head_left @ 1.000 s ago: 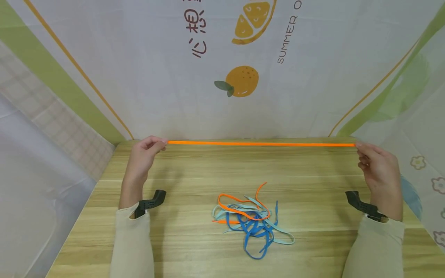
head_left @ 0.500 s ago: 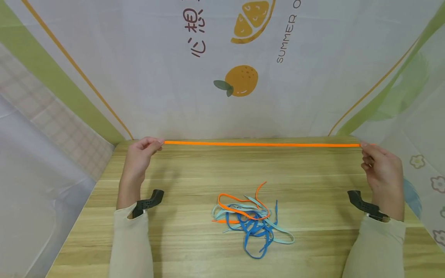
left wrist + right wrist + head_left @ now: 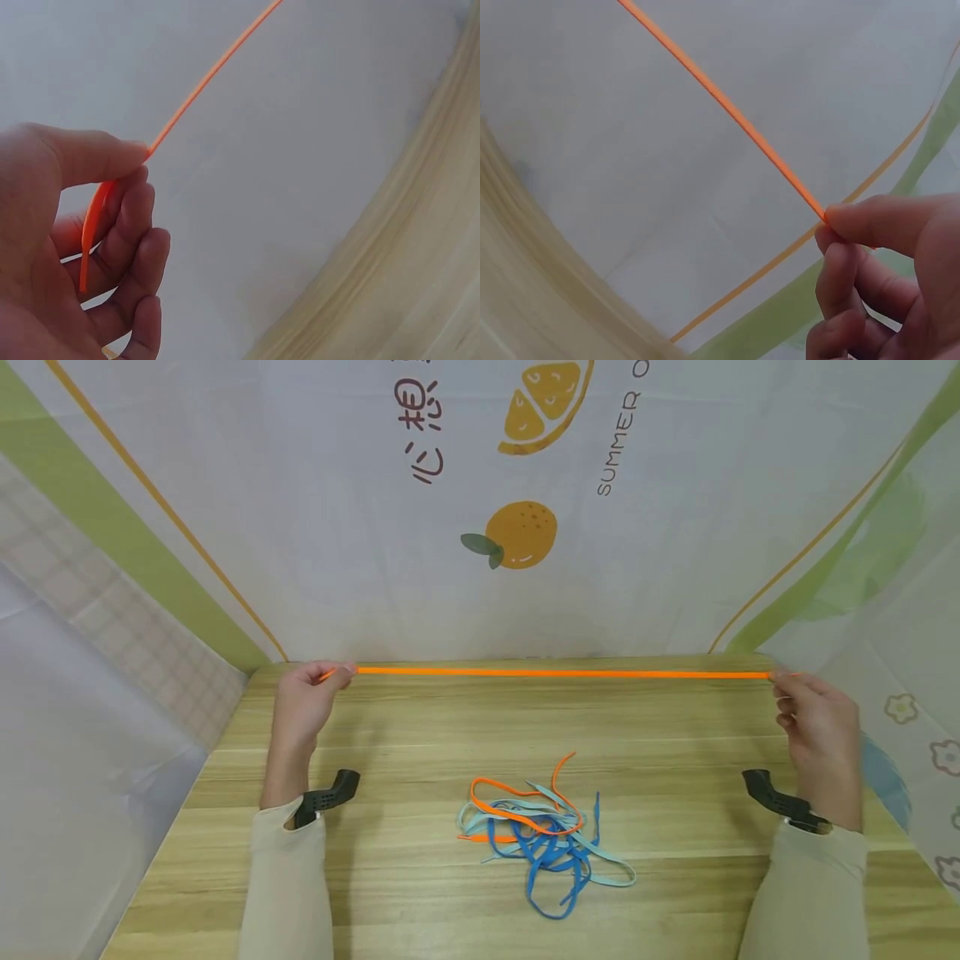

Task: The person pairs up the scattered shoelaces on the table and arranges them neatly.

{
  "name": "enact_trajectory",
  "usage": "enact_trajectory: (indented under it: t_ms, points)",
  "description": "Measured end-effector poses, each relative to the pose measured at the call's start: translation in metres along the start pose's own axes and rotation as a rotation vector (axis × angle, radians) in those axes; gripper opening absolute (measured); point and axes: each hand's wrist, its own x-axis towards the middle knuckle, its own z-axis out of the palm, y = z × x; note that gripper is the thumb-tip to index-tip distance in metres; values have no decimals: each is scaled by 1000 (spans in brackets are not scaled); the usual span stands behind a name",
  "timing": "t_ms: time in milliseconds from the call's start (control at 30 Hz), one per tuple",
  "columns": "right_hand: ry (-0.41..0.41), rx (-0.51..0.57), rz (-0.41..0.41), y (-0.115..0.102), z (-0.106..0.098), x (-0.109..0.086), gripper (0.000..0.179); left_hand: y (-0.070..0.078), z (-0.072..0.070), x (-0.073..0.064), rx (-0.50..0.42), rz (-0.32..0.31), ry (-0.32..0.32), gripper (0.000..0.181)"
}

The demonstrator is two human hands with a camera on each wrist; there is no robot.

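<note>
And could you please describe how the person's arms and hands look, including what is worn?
The sleeves are long, plain and pale beige. A black, angled device shows at each wrist. The hands are bare, with no gloves or rings visible.

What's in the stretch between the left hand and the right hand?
Only an orange lace, pulled straight from the left hand to the right hand; the head view shows it.

ok, counting what I've got on my feed: one left hand (image 3: 300, 706), one right hand (image 3: 825, 722), two sleeves (image 3: 288, 885) (image 3: 806, 893), two black wrist mounts (image 3: 326, 797) (image 3: 780, 805). One orange lace (image 3: 562, 673) between the hands, plus one heap of laces (image 3: 553, 832) in three colours, too tangled for me to number. One table (image 3: 420, 893). Backdrop prints: one whole orange (image 3: 522, 533), one orange slice (image 3: 551, 397).
</note>
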Motion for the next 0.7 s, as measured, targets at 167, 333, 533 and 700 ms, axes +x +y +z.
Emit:
enact_trajectory:
  t_ms: [167,333,533,700]
  points:
    - [19,-99,10,7,1,4,22,-5,4,2,102,-10,20,42]
    - [29,-200,6,17,3,10,24,-13,9,7,189,-13,22,42]
    - [20,-336,26,30,1,16,23,-22,15,12,294,26,17,38]
    - [23,-422,39,42,0,23,18,-28,18,14,337,26,-1,37]
